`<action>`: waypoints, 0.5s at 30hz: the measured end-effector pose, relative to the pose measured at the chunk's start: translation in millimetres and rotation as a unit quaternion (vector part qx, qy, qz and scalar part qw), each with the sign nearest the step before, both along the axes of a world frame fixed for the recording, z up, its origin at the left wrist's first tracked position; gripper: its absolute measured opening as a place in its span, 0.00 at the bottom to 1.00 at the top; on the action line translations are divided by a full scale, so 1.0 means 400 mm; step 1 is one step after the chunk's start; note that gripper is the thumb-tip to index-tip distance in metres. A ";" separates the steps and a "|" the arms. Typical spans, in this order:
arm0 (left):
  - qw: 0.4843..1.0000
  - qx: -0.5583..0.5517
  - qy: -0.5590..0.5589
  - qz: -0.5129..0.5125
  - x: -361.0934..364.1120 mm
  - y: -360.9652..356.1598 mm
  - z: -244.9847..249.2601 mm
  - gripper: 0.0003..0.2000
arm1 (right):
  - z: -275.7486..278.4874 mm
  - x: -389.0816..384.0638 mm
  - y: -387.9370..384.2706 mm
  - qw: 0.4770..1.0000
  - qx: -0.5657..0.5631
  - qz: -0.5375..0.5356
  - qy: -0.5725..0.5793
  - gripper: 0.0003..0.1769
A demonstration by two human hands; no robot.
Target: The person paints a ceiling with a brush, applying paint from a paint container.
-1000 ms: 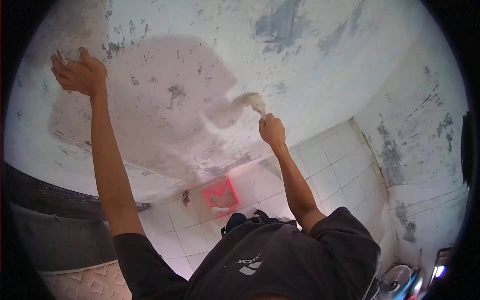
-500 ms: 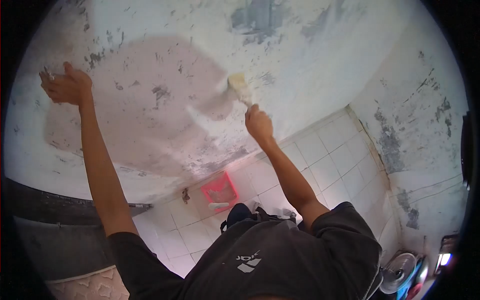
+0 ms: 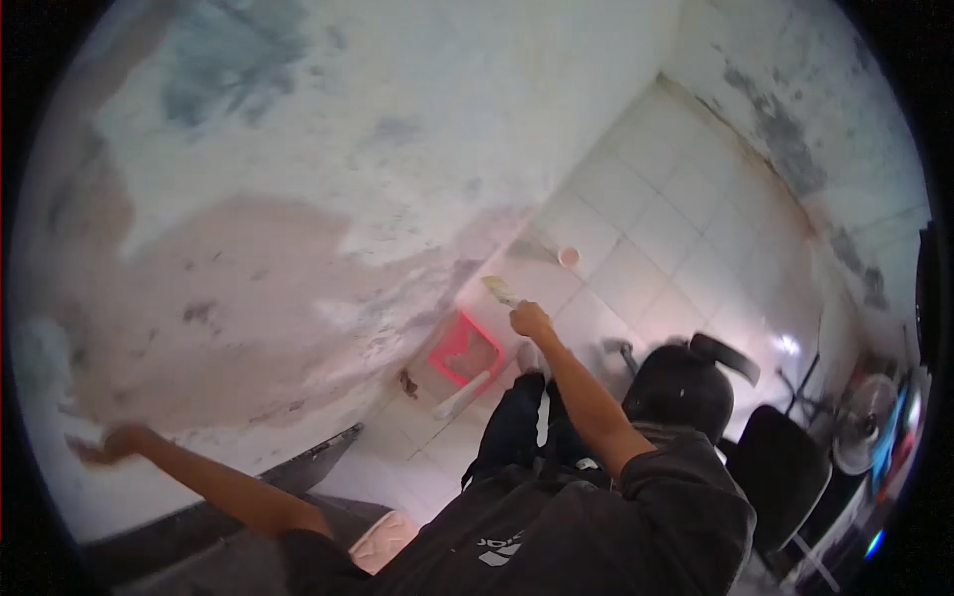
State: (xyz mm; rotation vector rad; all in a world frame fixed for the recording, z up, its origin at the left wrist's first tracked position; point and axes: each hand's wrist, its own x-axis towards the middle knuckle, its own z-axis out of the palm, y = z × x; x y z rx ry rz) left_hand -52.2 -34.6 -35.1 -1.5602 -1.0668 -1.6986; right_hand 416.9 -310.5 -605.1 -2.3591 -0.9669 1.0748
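My right hand is closed round the handle of a brush with pale yellowish bristles, held in front of me over the floor tiles and apart from the wall. Below and left of the brush, a pink-red tray with greyish material inside stands on the floor. A white roller lies at its near edge. Far to the left, my left hand is at the patchy wall; its fingers are blurred, and I cannot make out whether they hold anything.
A small round cup stands on the tiled floor. To the right are a black chair, a dark rounded seat and a fan. Dark furniture runs along the lower left.
My view has swung toward the right and the floor. The brush in my right hand has come away from the wall. My left hand now appears lower in view. The cup and chairs have come into view.
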 end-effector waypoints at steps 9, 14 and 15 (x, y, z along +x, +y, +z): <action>0.747 -0.523 0.109 -0.396 0.996 -0.519 -1.487 0.15 | -0.362 0.236 -0.330 0.880 -0.031 -0.372 0.294 0.14; 0.609 -0.646 0.170 -0.428 1.211 -0.597 -2.108 0.24 | -0.655 0.383 -0.291 0.868 0.053 -0.402 0.286 0.12; 0.625 -0.603 0.277 -0.411 1.234 -0.594 -2.207 0.28 | -0.718 0.417 -0.273 0.882 0.070 -0.387 0.260 0.12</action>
